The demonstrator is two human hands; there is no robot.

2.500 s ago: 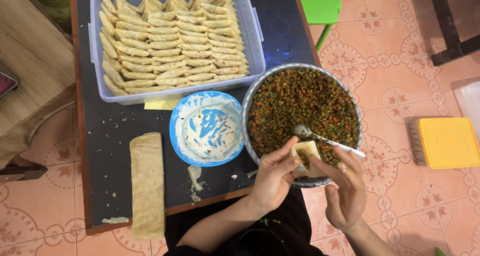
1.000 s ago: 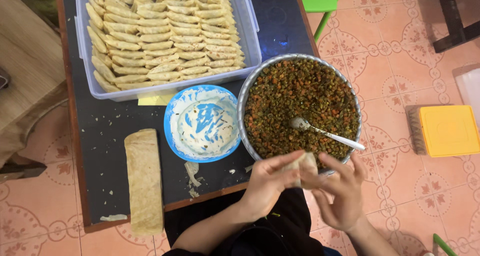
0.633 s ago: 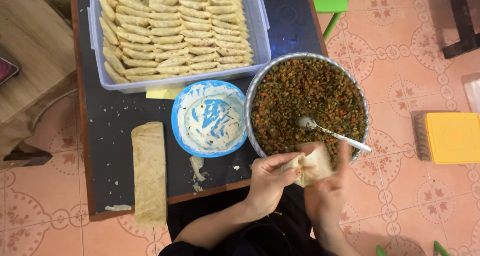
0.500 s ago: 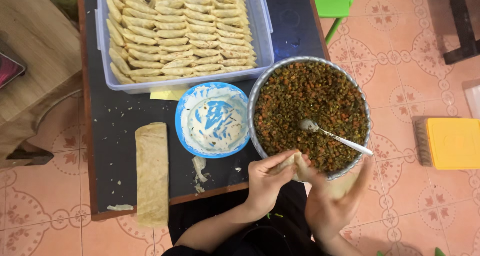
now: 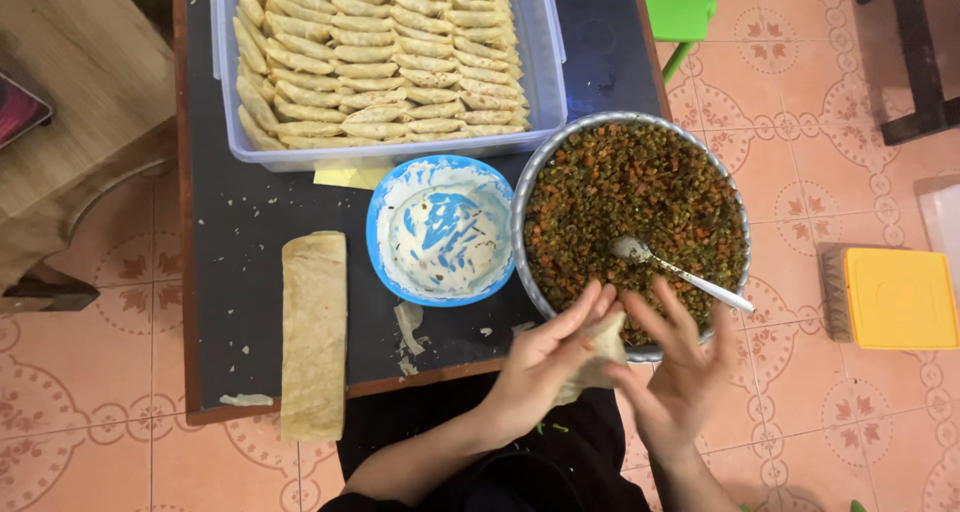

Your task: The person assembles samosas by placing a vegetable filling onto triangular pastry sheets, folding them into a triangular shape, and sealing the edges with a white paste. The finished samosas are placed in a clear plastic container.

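Observation:
My left hand (image 5: 545,357) holds a pale pastry wrapper (image 5: 600,354) over the near rim of a round metal pan (image 5: 528,184) full of chopped green and orange filling. My right hand (image 5: 680,367) is beside it with fingers spread, its fingertips against the wrapper. A metal spoon (image 5: 668,268) lies in the filling with its handle pointing toward my right hand. Left of the pan stands a blue bowl (image 5: 442,230) smeared with white paste.
A clear plastic tub (image 5: 385,57) packed with several folded pastries sits at the back of the dark table (image 5: 240,272). A rolled stack of wrappers (image 5: 313,332) overhangs the table's front edge. A yellow box (image 5: 895,297) and a green stool (image 5: 678,4) stand on the tiled floor at right.
Both hands have stayed at the pan's near rim, working the wrapper. My right hand has shifted from under the wrapper to beside it with fingers spread. The spoon stays in the filling.

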